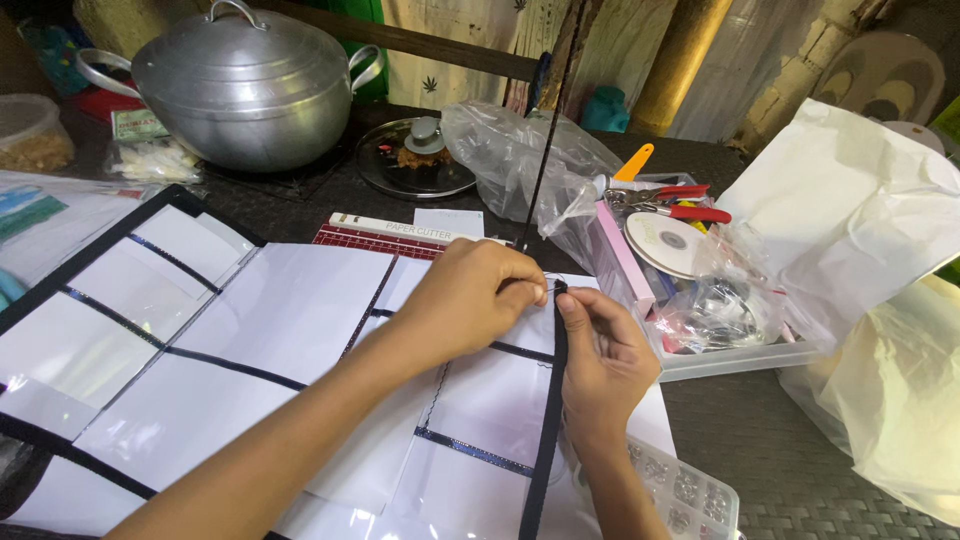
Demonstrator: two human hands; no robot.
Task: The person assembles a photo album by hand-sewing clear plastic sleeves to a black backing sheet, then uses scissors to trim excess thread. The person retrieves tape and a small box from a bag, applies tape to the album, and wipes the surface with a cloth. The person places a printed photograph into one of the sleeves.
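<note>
Head view. Centre of frame: left hand point(470, 295) and right hand point(600, 355) meet at the top end of a narrow black strip point(548, 420), which runs from the fingertips straight down to the bottom edge of the frame. Left fingers curled together, tips pinched at the strip's upper end; right thumb and forefinger closed on the strip just below that point. A thin dark thread point(545, 140) rises from the pinch toward the top of the frame, taut.

Strip lies over a white panel sheet point(290, 310) divided by black edging, filling the lower left.

Handling judgement: strip looks light, soft and limp, likely to twist; best held near its end between fingertips. Thread is fine, easy to lose.

Right of centre: clear tray point(740, 357) with disc and red-handled pliers point(675, 205). Upper left: metal pot point(240, 85). Far right: white bag point(850, 210). Bottom right: clear compartment box point(690, 495).
</note>
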